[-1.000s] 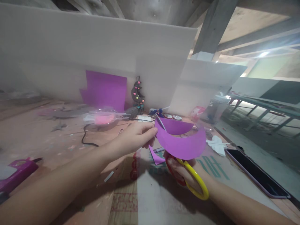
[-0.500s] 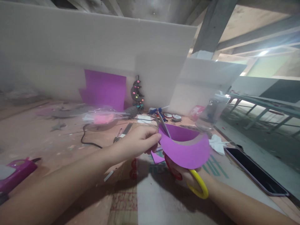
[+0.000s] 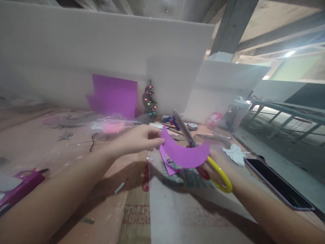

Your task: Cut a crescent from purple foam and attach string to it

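Note:
A purple crescent-shaped piece of paper or foam sheet (image 3: 184,156) hangs above the table, its left tip pinched between the thumb and fingers of my left hand (image 3: 149,138). My right hand (image 3: 209,166), partly covered by the crescent, grips a pair of scissors (image 3: 184,128) with yellow and red handles. Their blades look closed and point up and away, behind the crescent. Below, a purple offcut (image 3: 168,166) lies on the printed cardboard, partly covered by the crescent.
At right lie a phone (image 3: 280,184) and crumpled white tissue (image 3: 235,154), with a clear plastic jar (image 3: 232,117) behind. A decorated dark crescent (image 3: 148,98) and purple sheet (image 3: 115,96) stand against the white board. A magenta tool (image 3: 24,186) sits at left; a blue glue gun (image 3: 175,122) lies behind.
The scissors blades have closed and moved away from the purple sheet's edge. The purple strip behind the crescent is gone from view. My left hand has shifted left with the crescent.

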`<move>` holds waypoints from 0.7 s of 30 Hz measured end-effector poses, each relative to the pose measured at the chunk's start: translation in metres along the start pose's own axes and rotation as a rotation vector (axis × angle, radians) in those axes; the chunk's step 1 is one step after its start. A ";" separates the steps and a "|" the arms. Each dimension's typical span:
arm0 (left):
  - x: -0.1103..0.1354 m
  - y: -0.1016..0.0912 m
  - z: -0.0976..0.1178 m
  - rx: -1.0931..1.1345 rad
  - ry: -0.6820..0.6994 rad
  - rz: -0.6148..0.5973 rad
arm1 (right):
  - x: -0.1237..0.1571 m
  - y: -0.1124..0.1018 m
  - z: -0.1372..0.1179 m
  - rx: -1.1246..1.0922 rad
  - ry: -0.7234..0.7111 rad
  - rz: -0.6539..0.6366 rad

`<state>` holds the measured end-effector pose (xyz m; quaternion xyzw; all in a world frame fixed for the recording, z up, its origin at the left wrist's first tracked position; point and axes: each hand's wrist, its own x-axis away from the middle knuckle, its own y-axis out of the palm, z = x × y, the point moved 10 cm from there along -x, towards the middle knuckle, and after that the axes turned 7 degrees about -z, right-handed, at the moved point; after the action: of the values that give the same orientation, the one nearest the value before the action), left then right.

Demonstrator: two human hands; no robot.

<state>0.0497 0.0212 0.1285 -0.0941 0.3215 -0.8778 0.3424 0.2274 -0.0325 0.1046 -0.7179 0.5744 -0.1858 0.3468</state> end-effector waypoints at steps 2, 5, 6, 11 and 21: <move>-0.001 -0.014 -0.014 -0.037 -0.042 0.006 | -0.006 -0.021 0.007 0.058 0.045 -0.013; -0.005 -0.030 -0.039 -0.034 -0.126 0.053 | -0.015 -0.054 0.026 0.339 0.113 -0.016; -0.007 -0.032 -0.048 -0.017 -0.148 0.056 | -0.018 -0.058 0.037 0.422 0.134 -0.062; -0.017 -0.029 -0.086 -0.026 -0.207 0.035 | -0.025 -0.078 0.104 0.669 0.284 -0.091; -0.025 -0.024 -0.104 -0.166 -0.180 0.001 | -0.032 -0.084 0.164 0.562 0.264 -0.044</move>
<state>0.0155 0.1030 0.0639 -0.2005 0.3612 -0.8360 0.3611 0.3858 0.0526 0.0551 -0.5761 0.5248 -0.4363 0.4499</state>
